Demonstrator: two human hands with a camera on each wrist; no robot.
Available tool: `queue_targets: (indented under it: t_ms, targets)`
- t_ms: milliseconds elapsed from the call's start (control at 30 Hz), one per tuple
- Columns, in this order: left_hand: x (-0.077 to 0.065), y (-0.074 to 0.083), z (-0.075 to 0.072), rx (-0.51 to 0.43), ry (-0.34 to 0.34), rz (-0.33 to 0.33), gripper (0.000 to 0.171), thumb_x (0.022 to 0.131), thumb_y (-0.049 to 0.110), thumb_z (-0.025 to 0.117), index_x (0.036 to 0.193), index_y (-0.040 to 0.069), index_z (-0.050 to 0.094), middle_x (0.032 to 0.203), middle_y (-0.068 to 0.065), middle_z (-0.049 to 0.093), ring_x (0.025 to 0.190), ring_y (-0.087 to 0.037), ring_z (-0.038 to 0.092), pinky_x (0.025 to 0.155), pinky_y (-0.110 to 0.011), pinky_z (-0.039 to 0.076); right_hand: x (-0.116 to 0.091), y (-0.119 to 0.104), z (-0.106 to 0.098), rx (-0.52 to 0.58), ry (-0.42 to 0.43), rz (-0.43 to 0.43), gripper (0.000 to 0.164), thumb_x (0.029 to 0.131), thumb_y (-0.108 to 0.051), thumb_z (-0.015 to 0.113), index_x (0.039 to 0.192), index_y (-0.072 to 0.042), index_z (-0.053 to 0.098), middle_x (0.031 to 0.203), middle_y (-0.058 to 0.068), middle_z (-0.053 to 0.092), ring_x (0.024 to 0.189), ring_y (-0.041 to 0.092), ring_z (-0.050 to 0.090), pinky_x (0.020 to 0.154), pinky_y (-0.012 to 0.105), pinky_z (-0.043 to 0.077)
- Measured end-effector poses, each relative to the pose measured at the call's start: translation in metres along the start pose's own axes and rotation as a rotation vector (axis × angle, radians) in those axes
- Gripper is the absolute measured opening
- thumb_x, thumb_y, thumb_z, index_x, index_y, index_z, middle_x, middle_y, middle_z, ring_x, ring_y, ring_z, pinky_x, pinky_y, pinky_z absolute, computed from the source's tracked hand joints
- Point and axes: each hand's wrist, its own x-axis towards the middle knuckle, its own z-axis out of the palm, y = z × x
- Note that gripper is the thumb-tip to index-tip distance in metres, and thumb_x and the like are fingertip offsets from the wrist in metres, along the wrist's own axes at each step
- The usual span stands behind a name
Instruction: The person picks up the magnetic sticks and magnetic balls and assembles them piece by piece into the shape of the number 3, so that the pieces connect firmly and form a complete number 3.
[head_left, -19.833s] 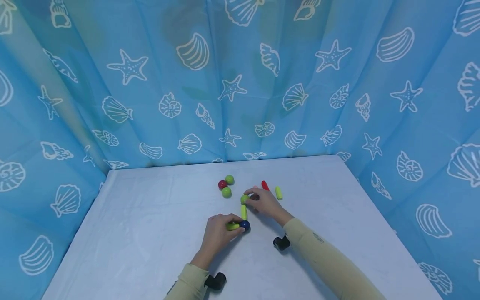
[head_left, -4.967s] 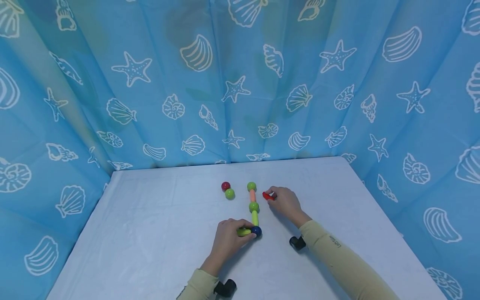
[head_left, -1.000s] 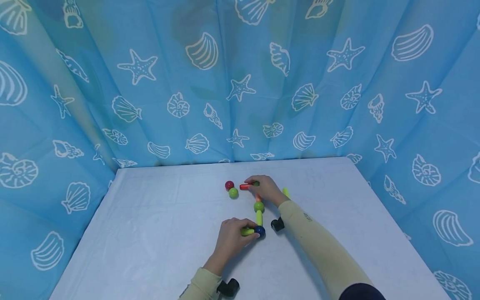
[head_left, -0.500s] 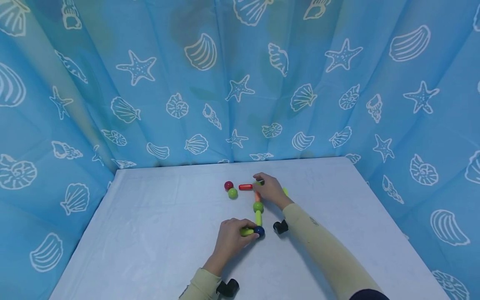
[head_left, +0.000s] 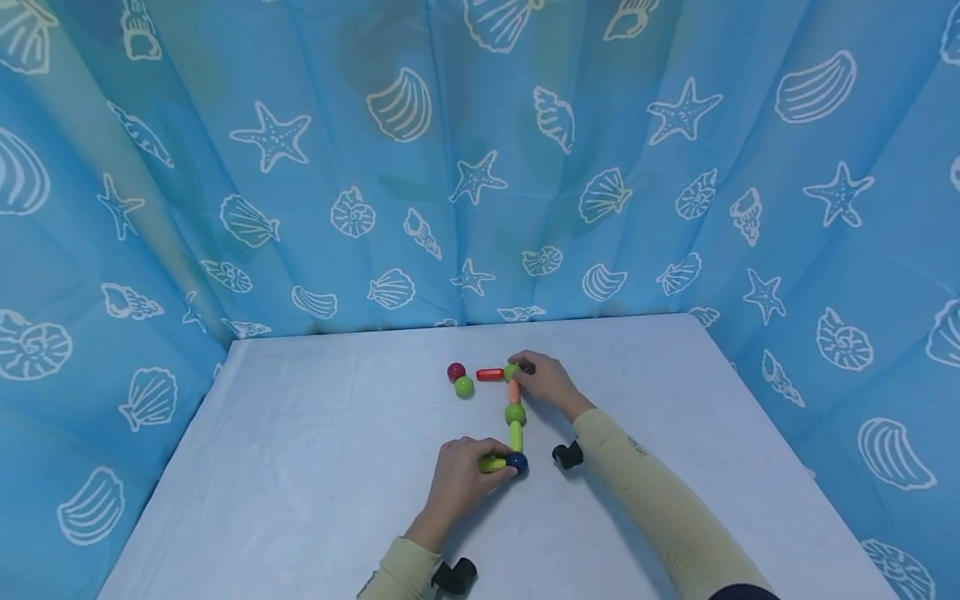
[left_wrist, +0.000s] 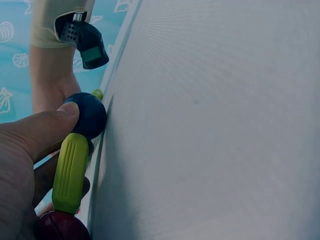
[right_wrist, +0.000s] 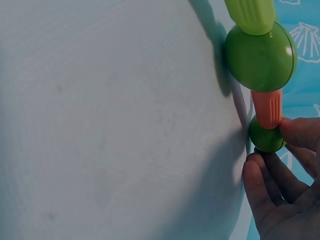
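Note:
My left hand (head_left: 461,479) pinches a blue ball (left_wrist: 89,116) with the thumb on it. A yellow-green magnetic rod (left_wrist: 70,172) runs from that ball to a dark red ball (left_wrist: 62,226) low in the left wrist view. From the blue ball a chain leads away: another yellow-green rod (head_left: 516,436), a green ball (right_wrist: 260,56), an orange rod (right_wrist: 268,107) and a far green ball (right_wrist: 266,135). My right hand (head_left: 549,382) holds this far ball between thumb and fingers. A red rod (head_left: 490,375) points left from it.
A loose red ball (head_left: 456,372) and a green ball (head_left: 464,387) lie together left of the red rod. All rests on a white-covered table (head_left: 300,433), backed by a blue shell-print curtain (head_left: 465,167). Black wrist cameras (head_left: 567,455) sit at both wrists.
Over twenty seconds the chain has gained the orange rod, a far green ball and the red rod. In the last second my right hand has let go of the red rod and taken the far green ball.

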Motion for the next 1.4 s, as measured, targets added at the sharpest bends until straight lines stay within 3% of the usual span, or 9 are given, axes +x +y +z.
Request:
queue_targets:
  t_ms: [467, 700, 900, 1033, 1200, 1400]
  targets:
    - [0.000, 0.003, 0.000, -0.009, -0.024, -0.026, 0.025, 0.085, 0.036, 0.083, 0.108, 0.026, 0.078, 0.095, 0.016, 0.072, 0.088, -0.008, 0.057, 0.094, -0.046, 0.044, 0.001, 0.007, 0.001, 0.029, 0.013, -0.020, 0.030, 0.101, -0.022, 0.064, 0.130, -0.019, 0.066, 0.130, 0.007, 0.065, 0.123, 0.028, 0.058, 0.105, 0.047, 0.047]
    - [0.002, -0.001, -0.003, -0.009, -0.039, -0.048, 0.031, 0.088, 0.042, 0.079, 0.113, 0.023, 0.077, 0.102, 0.013, 0.072, 0.095, -0.011, 0.059, 0.089, -0.040, 0.051, 0.002, 0.008, 0.003, 0.027, 0.012, -0.022, 0.031, 0.101, -0.023, 0.063, 0.131, -0.020, 0.066, 0.130, 0.005, 0.065, 0.123, 0.027, 0.059, 0.105, 0.046, 0.047]
    - [0.004, -0.009, -0.013, -0.060, 0.017, -0.061, 0.031, 0.095, 0.044, 0.070, 0.115, 0.021, 0.076, 0.109, 0.010, 0.072, 0.102, -0.015, 0.062, 0.090, -0.041, 0.053, 0.001, 0.009, 0.002, 0.039, 0.009, -0.037, 0.031, 0.101, -0.022, 0.063, 0.132, -0.020, 0.065, 0.130, 0.005, 0.065, 0.124, 0.027, 0.058, 0.106, 0.048, 0.046]
    - [0.008, -0.017, -0.021, -0.053, 0.059, -0.109, 0.030, 0.097, 0.043, 0.068, 0.116, 0.021, 0.075, 0.110, 0.008, 0.072, 0.106, -0.016, 0.063, 0.095, -0.043, 0.052, 0.001, 0.009, 0.001, 0.048, 0.004, -0.036, 0.031, 0.101, -0.023, 0.063, 0.132, -0.020, 0.065, 0.131, 0.005, 0.065, 0.124, 0.027, 0.058, 0.107, 0.047, 0.045]
    - [0.019, -0.025, -0.035, -0.020, 0.096, -0.202, 0.028, 0.096, 0.041, 0.070, 0.116, 0.021, 0.074, 0.111, 0.003, 0.072, 0.112, -0.023, 0.063, 0.099, -0.049, 0.050, 0.002, 0.011, 0.003, 0.052, 0.007, -0.042, 0.030, 0.101, -0.021, 0.064, 0.131, -0.019, 0.066, 0.130, 0.005, 0.065, 0.122, 0.027, 0.058, 0.106, 0.046, 0.047]
    - [0.035, -0.040, -0.050, 0.004, 0.150, -0.231, 0.027, 0.097, 0.037, 0.070, 0.116, 0.018, 0.073, 0.111, -0.002, 0.072, 0.112, -0.025, 0.064, 0.095, -0.048, 0.053, 0.000, 0.010, 0.003, 0.055, 0.014, -0.043, 0.030, 0.101, -0.021, 0.064, 0.131, -0.019, 0.066, 0.129, 0.005, 0.065, 0.121, 0.027, 0.059, 0.104, 0.045, 0.047]
